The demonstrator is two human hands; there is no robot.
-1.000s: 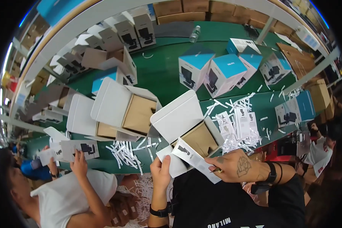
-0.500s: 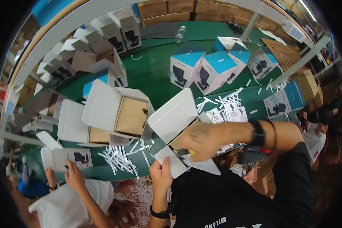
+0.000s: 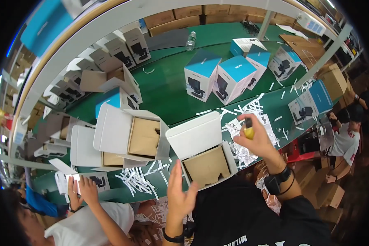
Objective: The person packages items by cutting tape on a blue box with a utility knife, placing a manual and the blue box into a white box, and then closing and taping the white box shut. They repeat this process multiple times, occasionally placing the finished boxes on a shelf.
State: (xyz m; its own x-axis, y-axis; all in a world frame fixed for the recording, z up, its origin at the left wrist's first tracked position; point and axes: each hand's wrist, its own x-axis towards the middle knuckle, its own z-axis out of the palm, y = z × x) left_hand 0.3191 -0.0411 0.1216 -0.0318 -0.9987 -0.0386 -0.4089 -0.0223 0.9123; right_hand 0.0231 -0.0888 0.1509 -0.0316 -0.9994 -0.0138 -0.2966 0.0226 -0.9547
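Note:
Right in front of me stands an open white carton (image 3: 235, 174), its lid flap (image 3: 194, 134) folded back and a brown cardboard insert (image 3: 207, 166) filling the inside. My left hand (image 3: 179, 197) is open, fingers apart, at the carton's near left corner; whether it touches is unclear. Raised beyond the carton's right side, my right hand (image 3: 256, 141) is closed round a short yellow-and-black tool (image 3: 249, 129). The tool's working end cannot be made out. Beneath that hand lie printed leaflets (image 3: 263, 123) and white paper strips (image 3: 242, 155) on the green table.
Left of my carton stand open white cartons (image 3: 148, 135) with brown inserts. Closed blue-and-white boxes (image 3: 233, 78) and a plastic bottle (image 3: 191, 41) are farther back. Paper strips (image 3: 137, 180) lie near a co-worker's hands (image 3: 84, 190) on a white box. A metal post (image 3: 324, 55) rises at right.
My right hand has lifted off the carton and moved right and up with the tool. My left hand has let go of the near flap and opened. The carton's insert now shows fully.

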